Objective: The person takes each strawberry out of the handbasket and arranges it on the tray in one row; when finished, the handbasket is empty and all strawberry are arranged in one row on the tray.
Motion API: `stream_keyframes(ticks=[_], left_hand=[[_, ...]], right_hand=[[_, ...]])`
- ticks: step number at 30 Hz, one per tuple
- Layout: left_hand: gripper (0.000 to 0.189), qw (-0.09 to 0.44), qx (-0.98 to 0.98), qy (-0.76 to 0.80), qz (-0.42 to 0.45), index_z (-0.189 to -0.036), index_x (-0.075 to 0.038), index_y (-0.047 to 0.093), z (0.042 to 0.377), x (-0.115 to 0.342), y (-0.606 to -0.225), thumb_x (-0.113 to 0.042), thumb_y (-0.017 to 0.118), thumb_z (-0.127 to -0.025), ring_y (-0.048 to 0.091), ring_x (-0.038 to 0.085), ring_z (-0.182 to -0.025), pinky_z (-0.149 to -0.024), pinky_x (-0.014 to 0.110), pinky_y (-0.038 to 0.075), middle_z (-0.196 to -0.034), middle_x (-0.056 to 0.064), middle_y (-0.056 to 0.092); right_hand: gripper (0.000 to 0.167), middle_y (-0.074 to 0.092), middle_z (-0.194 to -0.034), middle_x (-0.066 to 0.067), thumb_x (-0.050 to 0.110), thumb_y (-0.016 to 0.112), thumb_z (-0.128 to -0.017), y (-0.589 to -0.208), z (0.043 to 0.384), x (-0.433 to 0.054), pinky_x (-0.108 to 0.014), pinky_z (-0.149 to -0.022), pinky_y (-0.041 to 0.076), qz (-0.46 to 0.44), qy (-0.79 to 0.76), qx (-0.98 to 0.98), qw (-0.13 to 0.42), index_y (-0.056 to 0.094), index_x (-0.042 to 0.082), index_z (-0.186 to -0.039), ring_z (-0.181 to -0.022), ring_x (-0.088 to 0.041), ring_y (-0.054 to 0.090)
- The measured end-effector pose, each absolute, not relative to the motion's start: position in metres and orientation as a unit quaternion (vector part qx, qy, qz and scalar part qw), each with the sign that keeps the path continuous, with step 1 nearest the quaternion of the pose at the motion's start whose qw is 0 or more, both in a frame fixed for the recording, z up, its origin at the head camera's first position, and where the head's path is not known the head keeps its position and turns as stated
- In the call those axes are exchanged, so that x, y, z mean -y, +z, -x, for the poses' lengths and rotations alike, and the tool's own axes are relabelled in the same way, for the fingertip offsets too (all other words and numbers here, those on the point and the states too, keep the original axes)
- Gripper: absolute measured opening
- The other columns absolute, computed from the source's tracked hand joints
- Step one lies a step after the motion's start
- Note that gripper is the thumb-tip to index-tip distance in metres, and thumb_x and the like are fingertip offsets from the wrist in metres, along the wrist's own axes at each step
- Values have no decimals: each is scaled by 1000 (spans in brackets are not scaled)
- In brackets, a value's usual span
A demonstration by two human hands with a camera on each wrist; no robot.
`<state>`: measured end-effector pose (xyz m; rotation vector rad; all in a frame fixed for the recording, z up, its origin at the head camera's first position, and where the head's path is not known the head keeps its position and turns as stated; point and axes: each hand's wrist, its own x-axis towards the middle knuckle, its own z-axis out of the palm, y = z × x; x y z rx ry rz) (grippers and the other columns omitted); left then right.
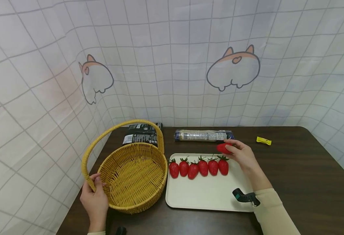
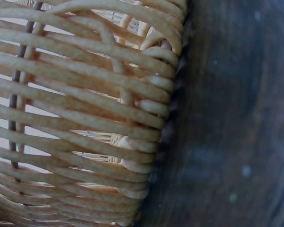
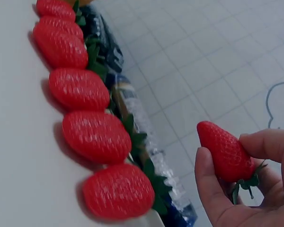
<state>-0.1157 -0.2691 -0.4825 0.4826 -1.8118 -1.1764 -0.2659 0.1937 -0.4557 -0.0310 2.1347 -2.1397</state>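
My right hand (image 1: 242, 156) pinches a red strawberry (image 3: 226, 153) with green leaves between thumb and fingers, raised over the back right of a white tray (image 1: 204, 195). Several more strawberries (image 1: 203, 167) lie in a row along the tray's back edge, leaves pointing away from me. At the left, my left hand (image 1: 95, 199) grips the near side of a yellow woven basket (image 1: 136, 176) where its tall handle (image 1: 85, 160) meets the rim. Nothing lies inside the basket. Its woven side fills much of the left wrist view.
Behind the basket is a black package (image 1: 142, 133) with white print. A long clear-and-blue packet (image 1: 202, 135) lies behind the tray. Farther right sits a small yellow wrapped piece (image 1: 264, 141) on the dark wooden table (image 1: 301, 176). A gridded curtain (image 1: 172, 65) stands around the back and sides.
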Motion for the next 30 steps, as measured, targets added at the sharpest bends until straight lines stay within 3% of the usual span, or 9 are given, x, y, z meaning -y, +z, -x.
stream_keyframes(ticks=[10, 19, 30], left_hand=[[23, 455, 731, -469, -198, -107, -1, 68, 116, 272, -483, -19, 55, -101, 58, 6, -67, -60, 16, 41, -84, 15, 61], [23, 453, 731, -469, -200, -107, -1, 68, 116, 272, -484, -19, 55, -101, 57, 5, -67, -59, 16, 40, -82, 17, 61], [21, 451, 733, -470, -197, -108, 0, 67, 116, 269, -481, -16, 55, -101, 55, -1, -67, -60, 16, 40, -82, 18, 61]], right_hand=[[43, 40, -137, -24, 19, 58, -100, -461, 271, -226, -36, -85, 54, 49, -699, -711, 57, 48, 1, -137, -94, -10, 65], [45, 35, -142, -28, 20, 57, -100, -463, 270, -251, -35, -85, 54, 40, -668, -740, 66, 47, -4, -137, -95, -10, 63], [56, 47, -130, -34, 16, 67, -94, -467, 264, -267, -45, -88, 52, 95, -583, -798, 117, 44, -9, -138, -96, -26, 68]])
